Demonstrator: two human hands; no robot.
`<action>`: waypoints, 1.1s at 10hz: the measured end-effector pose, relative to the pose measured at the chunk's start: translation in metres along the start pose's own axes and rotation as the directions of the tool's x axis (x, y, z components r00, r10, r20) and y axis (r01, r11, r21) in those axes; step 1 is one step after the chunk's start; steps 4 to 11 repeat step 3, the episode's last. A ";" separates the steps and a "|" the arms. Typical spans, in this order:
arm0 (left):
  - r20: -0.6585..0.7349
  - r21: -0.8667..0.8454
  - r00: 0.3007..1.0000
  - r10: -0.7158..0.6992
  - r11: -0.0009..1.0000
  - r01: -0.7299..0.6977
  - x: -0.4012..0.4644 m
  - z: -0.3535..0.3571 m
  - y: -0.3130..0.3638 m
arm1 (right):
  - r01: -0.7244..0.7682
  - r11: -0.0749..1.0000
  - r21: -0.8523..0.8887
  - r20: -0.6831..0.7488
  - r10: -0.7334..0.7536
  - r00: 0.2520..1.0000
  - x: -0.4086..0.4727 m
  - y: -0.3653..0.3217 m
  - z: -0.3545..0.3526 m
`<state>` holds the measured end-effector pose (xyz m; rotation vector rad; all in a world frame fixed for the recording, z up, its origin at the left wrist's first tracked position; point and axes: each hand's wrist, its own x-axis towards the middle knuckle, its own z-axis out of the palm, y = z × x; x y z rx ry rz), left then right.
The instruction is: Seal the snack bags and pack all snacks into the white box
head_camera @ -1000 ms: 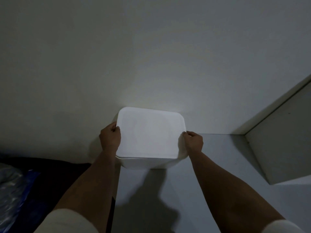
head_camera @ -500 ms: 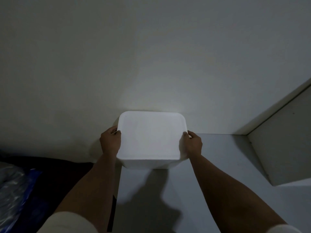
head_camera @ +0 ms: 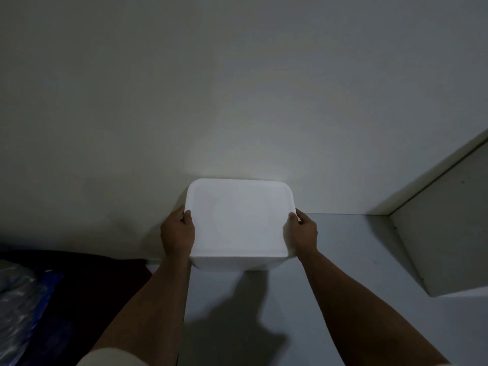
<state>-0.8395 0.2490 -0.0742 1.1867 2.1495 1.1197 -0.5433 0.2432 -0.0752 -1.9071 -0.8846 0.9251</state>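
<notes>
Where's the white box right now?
In the head view, the white box sits lidded at the far end of the white table, against the wall, gripped between the left hand and right hand.

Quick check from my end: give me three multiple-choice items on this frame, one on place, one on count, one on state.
1. Where does the white box stand?
A. against the wall
B. at the table's near edge
C. on the floor

2. How many hands are on the lid?
A. none
B. one
C. two

3. The box is:
A. open
B. covered by its lid
C. tipped over

Answers:
1 A, its far side meets the wall.
2 C, the left hand and the right hand grip opposite sides.
3 B, the lid lies flat over it.
</notes>
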 end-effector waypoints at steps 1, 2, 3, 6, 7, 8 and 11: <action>0.004 0.024 0.999 0.034 0.999 -0.034 0.003 0.003 -0.001 | 0.006 1.000 0.010 -0.011 -0.006 1.000 -0.001 -0.003 -0.001; 0.059 0.079 0.996 0.061 0.995 -0.066 0.002 -0.001 0.004 | 0.010 0.999 -0.034 -0.005 -0.010 1.000 -0.006 -0.010 -0.007; 0.132 0.121 0.990 -0.039 0.992 0.022 0.003 -0.004 0.008 | -0.015 0.994 -0.109 0.003 0.015 1.000 -0.004 -0.018 -0.011; 0.132 0.121 0.990 -0.039 0.992 0.022 0.003 -0.004 0.008 | -0.015 0.994 -0.109 0.003 0.015 1.000 -0.004 -0.018 -0.011; 0.132 0.121 0.990 -0.039 0.992 0.022 0.003 -0.004 0.008 | -0.015 0.994 -0.109 0.003 0.015 1.000 -0.004 -0.018 -0.011; 0.132 0.121 0.990 -0.039 0.992 0.022 0.003 -0.004 0.008 | -0.015 0.994 -0.109 0.003 0.015 1.000 -0.004 -0.018 -0.011; 0.132 0.121 0.990 -0.039 0.992 0.022 0.003 -0.004 0.008 | -0.015 0.994 -0.109 0.003 0.015 1.000 -0.004 -0.018 -0.011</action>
